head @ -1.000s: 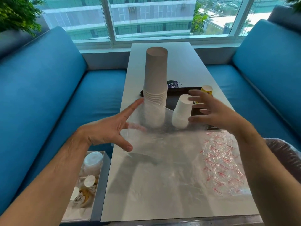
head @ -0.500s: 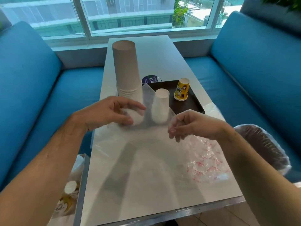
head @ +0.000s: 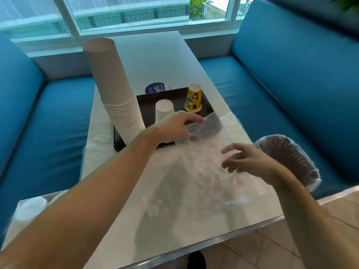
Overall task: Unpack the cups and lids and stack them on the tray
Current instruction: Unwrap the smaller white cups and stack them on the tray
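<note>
Two hands work over a clear plastic wrapper (head: 211, 167) spread on the white worktop (head: 155, 61). The left hand (head: 175, 126) reaches forward to the near edge of the dark tray (head: 147, 105); its fingers curl down onto the wrapper's far edge where it laps over the tray, though whether they pinch the film or only press it cannot be told. Just beyond this grip stands a short white cup (head: 164, 110), upside down, partly hidden by the knuckles. To the left of the grip rises a tall stack of white cups (head: 114, 90), upside down on the tray's left end and leaning a little left. Farther off, beyond and right of the grip, a yellow printed cup (head: 193, 100) stands inverted on the tray. The right hand (head: 246, 162) hovers over the wrapper's right part, fingers loosely spread and bent, gripping nothing. Right of that hand, a bagged sleeve of brown lids (head: 291, 158) lies on the blue sofa (head: 291, 74).
</note>
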